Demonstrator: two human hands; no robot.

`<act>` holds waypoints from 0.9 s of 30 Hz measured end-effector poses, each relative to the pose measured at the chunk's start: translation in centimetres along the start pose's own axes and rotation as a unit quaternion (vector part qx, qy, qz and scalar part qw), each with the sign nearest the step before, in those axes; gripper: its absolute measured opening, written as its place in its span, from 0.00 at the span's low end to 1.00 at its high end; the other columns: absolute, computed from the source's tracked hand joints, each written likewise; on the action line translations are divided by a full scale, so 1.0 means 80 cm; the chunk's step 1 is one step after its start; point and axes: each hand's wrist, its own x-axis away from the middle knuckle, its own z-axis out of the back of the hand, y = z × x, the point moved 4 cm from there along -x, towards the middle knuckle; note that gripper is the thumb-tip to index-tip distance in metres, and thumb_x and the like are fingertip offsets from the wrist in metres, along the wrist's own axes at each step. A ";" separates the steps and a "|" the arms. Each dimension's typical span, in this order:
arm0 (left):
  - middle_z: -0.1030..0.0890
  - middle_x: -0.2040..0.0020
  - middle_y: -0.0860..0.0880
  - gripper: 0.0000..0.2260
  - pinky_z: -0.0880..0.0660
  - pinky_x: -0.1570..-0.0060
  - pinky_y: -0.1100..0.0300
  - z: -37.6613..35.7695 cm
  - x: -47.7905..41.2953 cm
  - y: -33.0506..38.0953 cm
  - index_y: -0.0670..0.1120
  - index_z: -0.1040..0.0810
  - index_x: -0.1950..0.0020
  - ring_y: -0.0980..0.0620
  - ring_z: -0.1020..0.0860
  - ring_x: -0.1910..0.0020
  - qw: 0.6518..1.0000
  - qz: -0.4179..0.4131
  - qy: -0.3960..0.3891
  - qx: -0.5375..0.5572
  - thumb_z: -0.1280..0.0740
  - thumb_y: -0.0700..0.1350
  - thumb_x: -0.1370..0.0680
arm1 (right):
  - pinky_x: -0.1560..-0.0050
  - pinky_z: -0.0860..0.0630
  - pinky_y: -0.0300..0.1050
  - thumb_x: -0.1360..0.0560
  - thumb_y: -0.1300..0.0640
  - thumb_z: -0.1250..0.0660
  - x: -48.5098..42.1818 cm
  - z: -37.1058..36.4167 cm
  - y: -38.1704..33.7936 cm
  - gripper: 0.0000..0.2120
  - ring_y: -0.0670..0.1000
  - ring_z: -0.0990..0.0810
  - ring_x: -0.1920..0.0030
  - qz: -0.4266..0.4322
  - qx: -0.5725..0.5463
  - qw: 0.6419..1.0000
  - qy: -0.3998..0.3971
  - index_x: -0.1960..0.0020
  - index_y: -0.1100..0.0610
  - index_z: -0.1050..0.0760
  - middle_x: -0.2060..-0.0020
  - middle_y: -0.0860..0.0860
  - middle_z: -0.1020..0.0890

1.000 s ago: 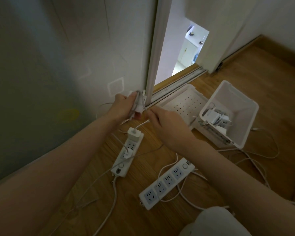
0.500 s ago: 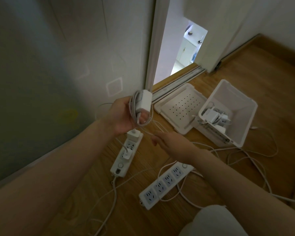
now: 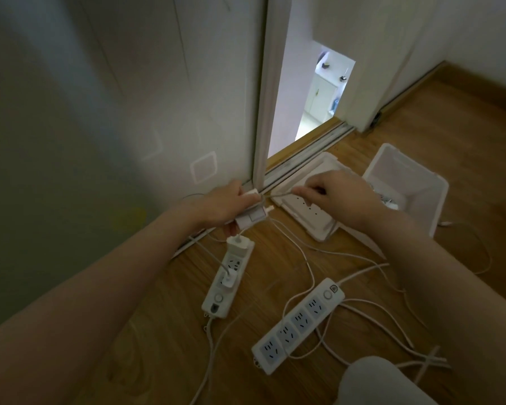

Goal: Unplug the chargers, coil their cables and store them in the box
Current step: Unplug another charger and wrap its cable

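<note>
My left hand [image 3: 221,204] grips a white charger [image 3: 251,218] held low by the wall. A thin white cable [image 3: 278,194] runs from it to my right hand [image 3: 338,194], which pinches it taut over the perforated lid [image 3: 319,226]. Below, a power strip [image 3: 227,280] on the floor has two chargers plugged in, one at its far end [image 3: 238,244] and a smaller one [image 3: 228,280] nearer me. A second power strip [image 3: 300,324] lies with nothing plugged in. The white box [image 3: 406,182] stands at the right with chargers inside.
Loose white cables [image 3: 392,314] loop over the wooden floor at the right and front. A wall stands close on the left, with a sliding door track [image 3: 313,147] and an open doorway behind. A pale knee [image 3: 377,381] is at the bottom edge.
My left hand lowered the charger toward the floor. My right hand rose from near the strips and took hold of the cable, drawing it out to the right.
</note>
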 end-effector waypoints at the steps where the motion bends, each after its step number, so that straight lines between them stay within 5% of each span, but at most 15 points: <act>1: 0.24 0.60 0.47 0.12 0.27 0.75 0.65 0.004 -0.004 0.001 0.45 0.35 0.49 0.52 0.23 0.69 0.999 -0.006 0.037 0.003 0.43 0.55 0.20 | 0.69 0.36 0.38 0.23 0.43 0.41 -0.004 0.002 -0.007 0.18 0.44 0.32 0.73 0.004 0.008 1.000 0.019 0.68 0.51 0.27 0.75 0.46 0.29; 5: 0.25 0.55 0.46 0.12 0.26 0.71 0.63 0.018 -0.012 0.013 0.45 0.37 0.48 0.49 0.22 0.65 0.988 -0.045 0.143 0.045 0.44 0.54 0.20 | 0.68 0.32 0.42 0.21 0.46 0.42 -0.014 0.011 -0.034 0.22 0.50 0.28 0.72 0.015 -0.010 0.995 0.096 0.63 0.60 0.21 0.72 0.56 0.23; 9: 0.23 0.49 0.41 0.15 0.24 0.73 0.63 0.025 -0.023 0.022 0.42 0.36 0.43 0.48 0.21 0.65 0.947 -0.030 0.191 0.256 0.45 0.54 0.19 | 0.73 0.37 0.32 0.20 0.53 0.44 -0.011 0.016 -0.052 0.15 0.43 0.32 0.77 0.010 -0.136 0.981 0.141 0.62 0.52 0.24 0.78 0.45 0.31; 11: 0.22 0.52 0.40 0.17 0.23 0.67 0.59 0.021 -0.029 0.024 0.40 0.29 0.44 0.49 0.22 0.63 0.897 -0.032 0.159 0.412 0.47 0.53 0.18 | 0.72 0.34 0.30 0.19 0.54 0.47 -0.007 -0.002 -0.067 0.14 0.41 0.31 0.76 0.028 -0.146 0.983 0.104 0.59 0.51 0.27 0.75 0.44 0.30; 15: 0.24 0.55 0.40 0.14 0.19 0.67 0.56 0.013 -0.027 0.025 0.41 0.28 0.42 0.48 0.21 0.66 0.706 -0.024 0.069 0.705 0.45 0.49 0.18 | 0.67 0.32 0.39 0.18 0.52 0.50 0.000 -0.058 -0.077 0.12 0.44 0.31 0.72 0.060 -0.149 0.987 0.008 0.56 0.51 0.31 0.71 0.46 0.30; 21: 0.25 0.52 0.37 0.11 0.19 0.70 0.56 0.008 -0.020 0.017 0.39 0.28 0.44 0.44 0.22 0.62 0.613 -0.014 0.028 0.789 0.44 0.45 0.18 | 0.65 0.33 0.33 0.18 0.52 0.50 0.002 -0.085 -0.051 0.14 0.39 0.30 0.71 0.050 -0.212 0.976 -0.018 0.60 0.51 0.32 0.71 0.44 0.30; 24: 0.24 0.61 0.40 0.12 0.23 0.75 0.62 0.003 -0.020 0.014 0.39 0.27 0.50 0.48 0.22 0.73 0.614 -0.024 -0.007 0.789 0.46 0.45 0.19 | 0.59 0.28 0.43 0.19 0.52 0.49 0.005 -0.096 -0.043 0.15 0.42 0.29 0.69 0.032 -0.237 0.970 -0.051 0.62 0.51 0.32 0.70 0.45 0.29; 27: 0.25 0.66 0.44 0.16 0.35 0.83 0.67 -0.002 -0.015 0.018 0.40 0.24 0.54 0.54 0.30 0.78 0.676 -0.062 -0.097 0.728 0.47 0.48 0.21 | 0.53 0.24 0.52 0.20 0.48 0.47 0.006 -0.104 -0.030 0.18 0.48 0.25 0.66 -0.001 -0.236 0.965 -0.113 0.65 0.51 0.29 0.69 0.47 0.26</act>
